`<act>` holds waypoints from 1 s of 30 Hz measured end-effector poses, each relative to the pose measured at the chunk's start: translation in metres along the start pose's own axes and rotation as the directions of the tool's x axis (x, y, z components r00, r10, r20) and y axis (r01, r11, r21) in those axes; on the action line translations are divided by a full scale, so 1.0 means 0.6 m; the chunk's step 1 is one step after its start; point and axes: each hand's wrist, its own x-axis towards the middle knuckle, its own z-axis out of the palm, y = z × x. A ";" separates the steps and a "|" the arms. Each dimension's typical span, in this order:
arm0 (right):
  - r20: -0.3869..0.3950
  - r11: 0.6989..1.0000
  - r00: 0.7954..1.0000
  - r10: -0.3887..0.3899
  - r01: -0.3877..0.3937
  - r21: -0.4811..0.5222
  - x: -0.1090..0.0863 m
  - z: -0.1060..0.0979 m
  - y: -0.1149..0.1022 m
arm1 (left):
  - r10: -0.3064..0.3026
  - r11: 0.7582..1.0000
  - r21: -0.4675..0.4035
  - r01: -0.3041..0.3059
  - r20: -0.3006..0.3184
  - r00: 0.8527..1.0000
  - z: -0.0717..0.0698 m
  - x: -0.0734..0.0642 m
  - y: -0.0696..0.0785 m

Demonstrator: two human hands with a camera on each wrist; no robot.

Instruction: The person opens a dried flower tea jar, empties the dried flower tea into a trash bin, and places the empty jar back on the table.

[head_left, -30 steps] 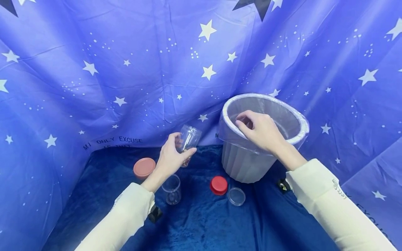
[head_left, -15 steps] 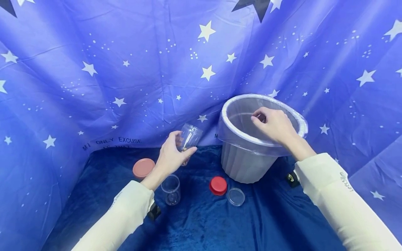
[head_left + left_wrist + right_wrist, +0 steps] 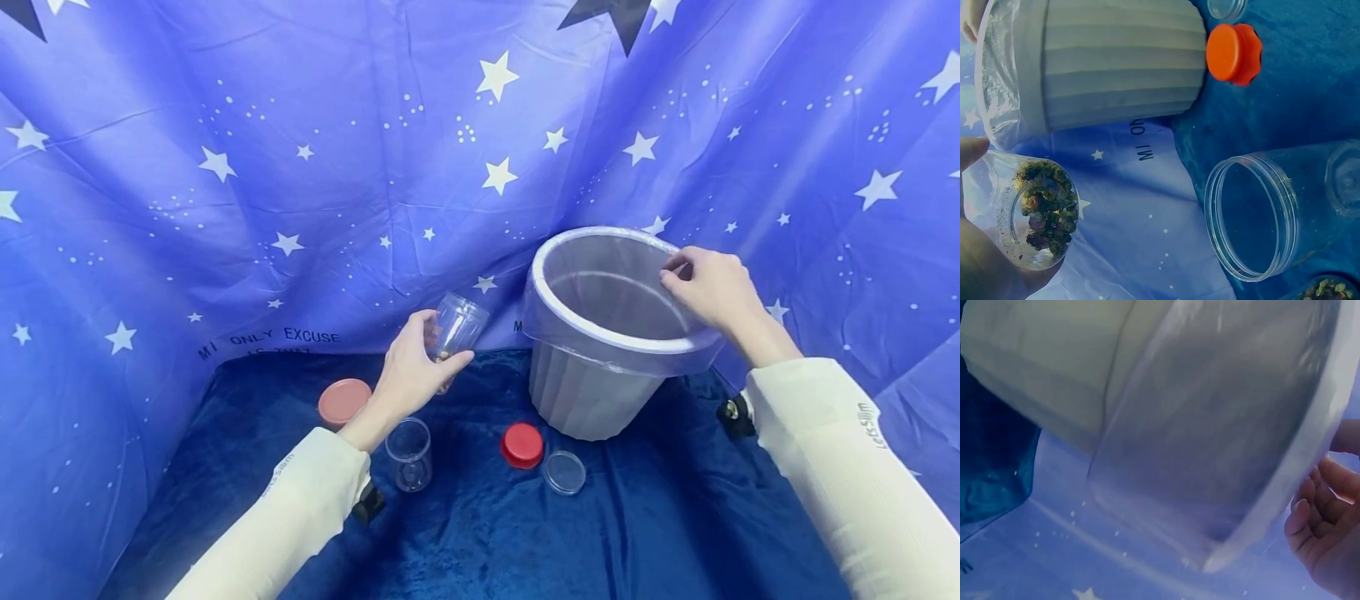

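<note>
The left hand (image 3: pixel 411 371) grips the jar (image 3: pixel 461 323) mouth-up, likely against spills; the right hand (image 3: pixel 714 288) curls at the bin (image 3: pixel 588 390), hold unclear.

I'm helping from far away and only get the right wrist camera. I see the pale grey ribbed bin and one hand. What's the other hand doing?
Observer: The left hand is holding a clear plastic jar, tilted.
Operator: Ooh, is anything inside it?
Observer: Yes, dried-looking green and yellow bits at the jar's bottom.
Operator: What's sitting in front of the bin?
Observer: A round red scalloped lid, on the cloth.
</note>
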 end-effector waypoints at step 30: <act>0.099 0.949 0.957 0.274 -0.252 -0.189 -0.010 -0.001 0.096 | 0.077 0.997 0.029 -0.077 -0.024 0.997 0.039 0.001 0.017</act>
